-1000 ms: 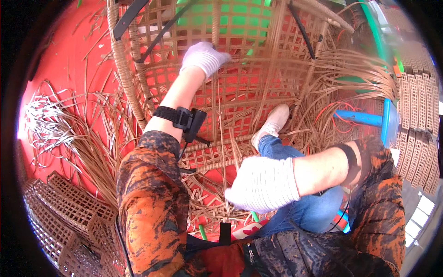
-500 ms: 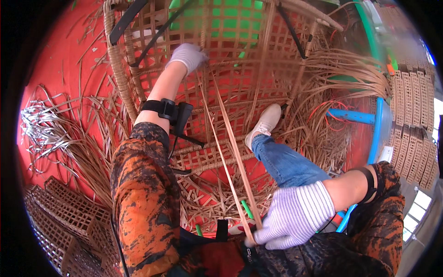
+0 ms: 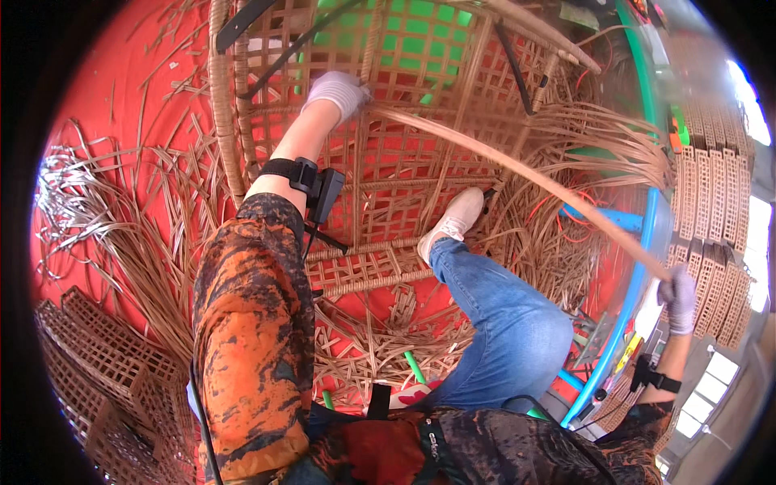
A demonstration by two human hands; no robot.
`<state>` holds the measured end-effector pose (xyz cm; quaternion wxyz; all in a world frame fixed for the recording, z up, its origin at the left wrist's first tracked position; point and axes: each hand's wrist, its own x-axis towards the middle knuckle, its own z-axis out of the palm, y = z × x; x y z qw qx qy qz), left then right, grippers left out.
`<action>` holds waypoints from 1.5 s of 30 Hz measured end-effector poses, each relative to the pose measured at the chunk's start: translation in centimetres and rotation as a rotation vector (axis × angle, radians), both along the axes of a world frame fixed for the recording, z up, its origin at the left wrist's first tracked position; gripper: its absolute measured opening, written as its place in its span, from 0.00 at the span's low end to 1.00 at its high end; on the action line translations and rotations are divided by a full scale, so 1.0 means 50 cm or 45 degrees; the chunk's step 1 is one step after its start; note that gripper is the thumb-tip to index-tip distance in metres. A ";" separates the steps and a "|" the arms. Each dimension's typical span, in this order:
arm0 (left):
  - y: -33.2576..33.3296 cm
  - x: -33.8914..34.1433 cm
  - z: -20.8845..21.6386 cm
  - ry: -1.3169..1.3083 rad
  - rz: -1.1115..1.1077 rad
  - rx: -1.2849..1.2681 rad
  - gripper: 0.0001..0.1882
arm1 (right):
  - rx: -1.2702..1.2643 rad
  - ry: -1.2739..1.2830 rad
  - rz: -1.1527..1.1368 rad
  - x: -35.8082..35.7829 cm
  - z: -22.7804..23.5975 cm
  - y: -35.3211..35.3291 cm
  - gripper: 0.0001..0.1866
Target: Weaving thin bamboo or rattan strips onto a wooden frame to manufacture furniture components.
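A large open-weave basket frame (image 3: pixel 396 170) of brown strips with wrapped poles lies in front of me. My left hand (image 3: pixel 338 93), in a striped glove, is closed at its lattice beside an upright rib; the fingertips are partly hidden. From that spot a long flat brown strip (image 3: pixel 517 168) runs taut down to the far right. Its other end is in my gloved right hand (image 3: pixel 677 301), which is closed around it with the arm stretched out to the side. My foot in a pale shoe (image 3: pixel 457 220) rests against the frame's lower right part.
Loose strips (image 3: pixel 525 242) lie heaped right of the frame, and a bundle (image 3: pixel 121 259) spreads over the red floor covering (image 3: pixel 89 105) at left. Dark woven baskets (image 3: pixel 105 372) stand lower left. A blue tube frame (image 3: pixel 647 259) and stacked lattice pieces (image 3: pixel 711 202) are at right.
My right hand has swung from near my lap out to the far right, drawing the strip across. The strip previously hung as two lengths toward me. My left hand stays at the lattice.
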<state>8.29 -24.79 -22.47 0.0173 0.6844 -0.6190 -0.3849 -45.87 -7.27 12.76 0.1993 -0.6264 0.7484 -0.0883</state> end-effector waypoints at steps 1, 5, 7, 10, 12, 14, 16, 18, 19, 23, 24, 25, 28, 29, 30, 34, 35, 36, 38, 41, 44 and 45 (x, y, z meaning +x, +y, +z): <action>0.000 -0.002 -0.006 0.036 0.053 -0.015 0.22 | 0.223 0.355 -0.109 -0.115 -0.025 -0.001 0.31; 0.010 0.012 -0.037 0.003 0.062 -0.085 0.20 | 0.561 1.174 0.099 -0.177 -0.154 0.046 0.24; 0.016 0.019 -0.047 0.012 0.081 -0.260 0.17 | 0.430 1.016 0.342 -0.101 -0.212 0.036 0.20; 0.025 0.054 -0.044 -0.127 -0.184 -0.050 0.16 | 0.189 0.688 0.632 0.151 -0.328 -0.092 0.18; 0.004 0.091 -0.110 -0.115 -0.111 -0.035 0.23 | 0.118 0.417 0.853 0.274 -0.413 -0.191 0.16; -0.019 0.036 -0.053 -0.041 -0.083 0.209 0.23 | -0.001 0.254 1.020 0.377 -0.456 -0.282 0.18; -0.031 0.026 -0.050 -0.143 -0.173 0.130 0.24 | 0.118 0.096 1.028 0.500 -0.519 -0.359 0.20; -0.040 0.030 -0.068 -0.245 -0.268 0.061 0.24 | 0.191 -0.132 1.048 0.608 -0.597 -0.398 0.21; -0.031 0.062 -0.093 -0.256 -0.274 0.074 0.24 | 0.410 -0.345 0.915 0.689 -0.617 -0.385 0.21; -0.040 0.046 -0.106 0.014 0.034 0.204 0.26 | 0.523 -0.696 0.746 0.787 -0.671 -0.393 0.20; -0.037 0.040 -0.097 0.021 0.030 0.204 0.26 | 0.627 -0.768 0.684 0.789 -0.677 -0.401 0.19; -0.034 0.033 -0.086 0.014 0.116 0.260 0.29 | 0.628 -0.760 0.678 0.785 -0.681 -0.412 0.19; -0.037 0.041 -0.085 -0.069 0.157 0.296 0.32 | 0.787 -0.892 0.711 0.792 -0.681 -0.423 0.17; -0.035 0.047 -0.089 -0.145 0.107 0.274 0.33 | 0.780 -0.775 0.743 0.801 -0.680 -0.423 0.16; -0.036 0.045 -0.089 -0.141 0.111 0.270 0.33 | 0.766 -0.651 0.771 0.802 -0.677 -0.428 0.14; -0.009 0.023 -0.033 -0.210 0.176 0.299 0.32 | 0.717 -0.214 0.842 0.803 -0.668 -0.444 0.17; 0.007 0.053 -0.051 0.016 0.180 0.259 0.29 | 0.715 -0.222 0.850 0.812 -0.669 -0.443 0.17; 0.016 0.069 -0.058 0.244 0.176 0.214 0.27 | 0.638 -0.184 0.936 0.811 -0.683 -0.453 0.17; 0.030 0.055 -0.035 0.388 0.298 0.165 0.24 | 0.562 -0.134 1.005 0.790 -0.706 -0.475 0.17; 0.055 0.051 -0.038 0.421 0.372 0.107 0.19 | 0.529 -0.133 1.086 0.780 -0.702 -0.479 0.16; 0.086 0.058 -0.032 0.294 0.400 0.028 0.18 | 0.799 -0.248 0.916 0.795 -0.680 -0.455 0.15; 0.093 0.056 -0.027 0.292 0.475 -0.037 0.18 | 0.797 -0.249 0.918 0.795 -0.678 -0.452 0.15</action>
